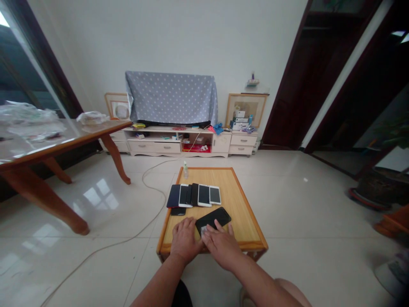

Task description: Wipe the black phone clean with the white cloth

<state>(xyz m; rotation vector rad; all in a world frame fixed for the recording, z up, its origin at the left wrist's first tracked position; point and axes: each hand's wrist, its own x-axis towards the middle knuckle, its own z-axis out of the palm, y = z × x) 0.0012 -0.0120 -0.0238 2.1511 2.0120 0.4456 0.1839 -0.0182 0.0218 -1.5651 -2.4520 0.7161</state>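
Note:
A small low wooden table (pixel 238 200) stands in front of me. A row of several phones (pixel 194 195) lies side by side across its middle, some white-framed, some black. One black phone (pixel 213 218) lies slanted nearer to me. My left hand (pixel 184 239) rests on the table at that phone's near left corner, fingers bent. My right hand (pixel 221 244) lies over the phone's near end, and its fingers press a small pale cloth or pad (pixel 204 230) onto the screen. A small clear bottle (pixel 185 169) stands at the table's far left edge.
A large wooden table (pixel 47 149) with crumpled plastic stands to the left. A TV cabinet (pixel 191 143) with a dotted grey cover over the set lines the far wall. A white cable (pixel 143 230) runs across the glossy tile floor. A dark doorway opens on the right.

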